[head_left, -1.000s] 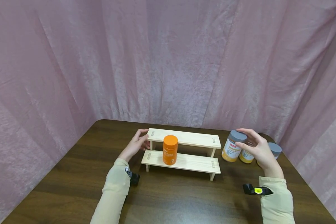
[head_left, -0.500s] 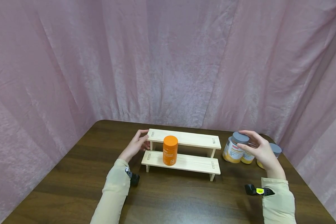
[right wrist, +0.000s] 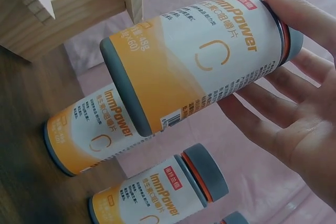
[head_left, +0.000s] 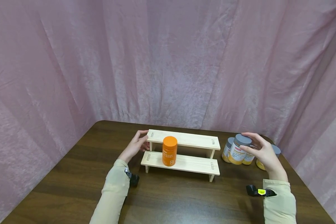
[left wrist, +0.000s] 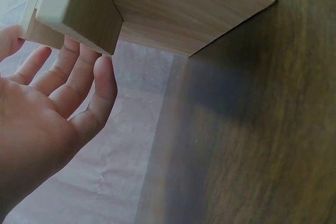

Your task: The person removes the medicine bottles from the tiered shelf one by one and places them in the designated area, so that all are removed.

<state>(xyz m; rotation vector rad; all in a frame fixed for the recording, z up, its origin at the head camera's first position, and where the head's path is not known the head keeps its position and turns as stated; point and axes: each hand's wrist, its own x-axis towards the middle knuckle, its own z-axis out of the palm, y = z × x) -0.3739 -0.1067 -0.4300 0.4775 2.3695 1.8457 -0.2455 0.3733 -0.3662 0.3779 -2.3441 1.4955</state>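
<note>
My right hand (head_left: 264, 154) grips a vitamin bottle (right wrist: 194, 51) with a white and orange label near its grey lid, thumb on one side and fingers on the other. In the head view it overlaps two matching bottles, one on its left (head_left: 226, 153) and one on its right (head_left: 248, 159). My left hand (head_left: 134, 147) holds the left end of the upper board of a two-step wooden rack (head_left: 190, 139), thumb at the front edge. Its fingertips (left wrist: 105, 69) touch the end of the board in the left wrist view. An orange bottle (head_left: 169, 151) stands on the lower step.
Another grey-lidded bottle (head_left: 260, 165) stands partly hidden behind my right hand. Everything is on a dark brown wooden table (head_left: 179, 202). A pink curtain (head_left: 168, 62) hangs behind the far edge.
My right hand has carried the vitamin bottle a little to the right and nearer, uncovering the matching bottle on its left. My left hand keeps its place on the rack.
</note>
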